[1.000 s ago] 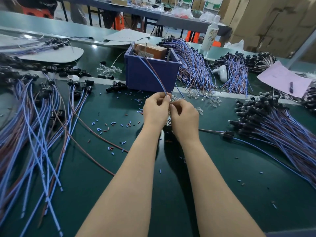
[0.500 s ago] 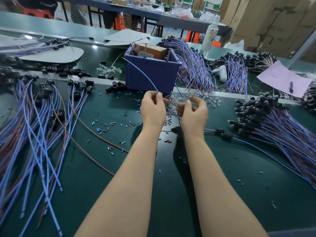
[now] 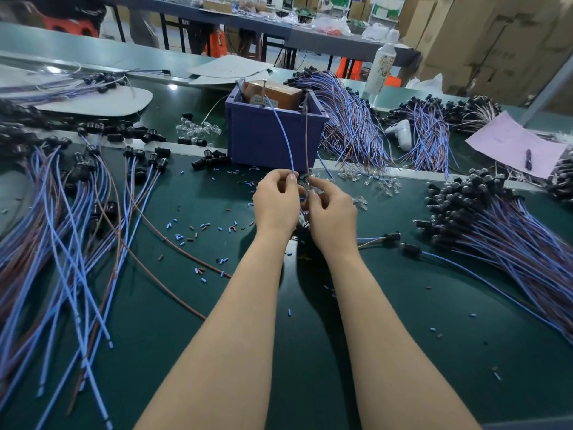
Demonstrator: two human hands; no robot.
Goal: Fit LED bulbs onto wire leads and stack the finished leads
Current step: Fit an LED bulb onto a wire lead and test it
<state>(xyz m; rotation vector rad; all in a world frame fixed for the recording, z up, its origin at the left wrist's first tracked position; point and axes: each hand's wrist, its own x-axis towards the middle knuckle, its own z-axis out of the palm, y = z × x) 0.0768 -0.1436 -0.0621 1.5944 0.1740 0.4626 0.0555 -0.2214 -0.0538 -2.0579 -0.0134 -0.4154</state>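
My left hand pinches a blue wire that arcs up in front of the blue bin. My right hand pinches a brown wire standing upright beside it. Both hands meet over the green mat, fingers curled close together; what sits between the fingertips is hidden. Loose clear LED bulbs lie just right of the hands. A heap of leads with black holders lies at the right. Unfitted blue and brown leads spread at the left.
A blue bin with a brown box inside stands right behind my hands. Small blue and brown sleeve scraps dot the mat. More wire bundles, a white bottle and pink paper lie beyond.
My hands parted half a second ago and have come back together. The blue wire now stands higher, and a brown wire rises from my right hand.
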